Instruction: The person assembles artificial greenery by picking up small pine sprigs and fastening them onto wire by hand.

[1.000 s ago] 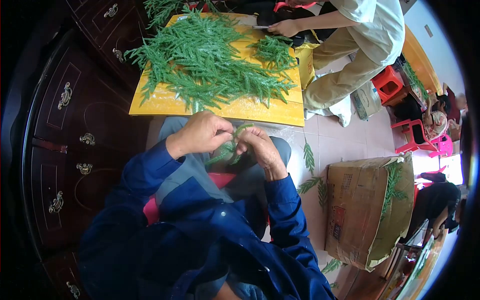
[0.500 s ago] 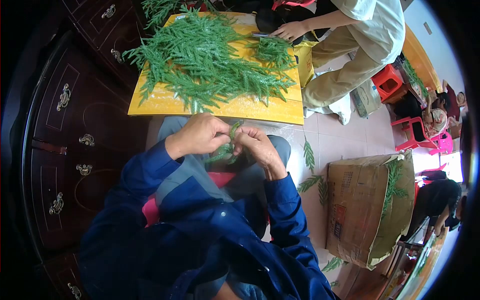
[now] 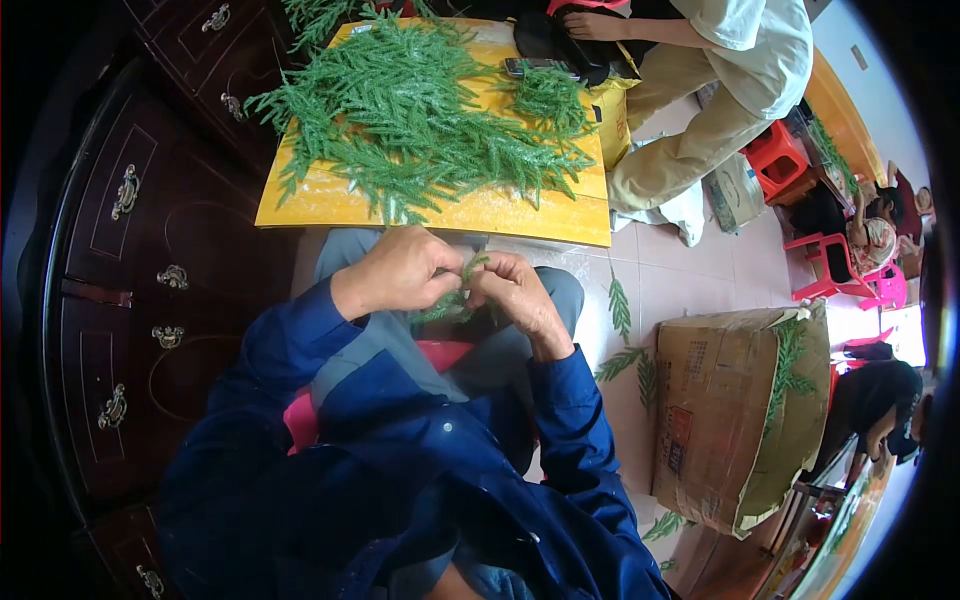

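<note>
My left hand [image 3: 405, 270] is closed, its thumb and fingers pinching a small green sprig [image 3: 450, 303] above my lap. Close beside it on the right, my right hand [image 3: 515, 290] is also closed in a pinch on the same sprig, whose curved tip shows between the hands. The fingertips nearly touch, and the exact grip points are partly hidden. Just beyond my hands, a large heap of green artificial fir sprigs [image 3: 400, 110] lies on the yellow table [image 3: 330, 200], with a smaller bunch [image 3: 550, 100] at its right.
A co-worker [image 3: 690, 150] stands at the table's far right, near a phone-like object [image 3: 540, 67]. A big cardboard box [image 3: 710, 420] stands on the floor at my right, with loose sprigs [image 3: 619, 305] beside it. Dark wooden drawers [image 3: 130, 300] rise at my left.
My hands stay together while the sprig between them shifts and turns slightly. The co-worker's hand has moved away from the dark flat object, which now lies at the table's far edge.
</note>
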Motion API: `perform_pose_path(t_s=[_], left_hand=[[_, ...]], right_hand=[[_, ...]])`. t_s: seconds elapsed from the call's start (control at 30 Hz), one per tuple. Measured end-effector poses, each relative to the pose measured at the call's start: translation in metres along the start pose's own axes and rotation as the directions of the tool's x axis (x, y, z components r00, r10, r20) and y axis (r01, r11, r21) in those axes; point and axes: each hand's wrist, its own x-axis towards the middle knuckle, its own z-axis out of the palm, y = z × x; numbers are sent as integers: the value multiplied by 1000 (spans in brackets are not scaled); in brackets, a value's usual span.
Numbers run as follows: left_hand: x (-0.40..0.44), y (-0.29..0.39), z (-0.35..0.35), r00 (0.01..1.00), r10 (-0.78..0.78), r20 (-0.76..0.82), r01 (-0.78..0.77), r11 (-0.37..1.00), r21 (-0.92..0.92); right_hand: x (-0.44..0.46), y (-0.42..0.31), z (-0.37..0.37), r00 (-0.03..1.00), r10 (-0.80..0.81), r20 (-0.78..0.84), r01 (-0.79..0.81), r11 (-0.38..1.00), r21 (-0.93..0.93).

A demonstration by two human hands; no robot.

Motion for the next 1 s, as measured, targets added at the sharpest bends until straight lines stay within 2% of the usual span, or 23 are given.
perform_pose_path(t_s=[0.07,0.37,0.57,0.67,1.0], left_hand=[[-1,-4,4,1000,15,-13,-15,1000,10],[-2,-1,4,1000,17,-22,-15,999,52],[-5,-7,8,1000,-12,16,11,998,62],[-6,-6,7,1000,-13,7,13,999,50],[-6,-6,13,999,39,-33,-35,995,96]], right_hand=[[-2,-6,2,999,35,-9,-35,999,-27],[2,10,1,998,-25,-51,18,990,-138],[3,15,2,996,-62,-68,35,942,-333],[6,20,1,995,-61,-75,39,963,-265],[5,16,1,992,-35,-123,-8,943,-332]])
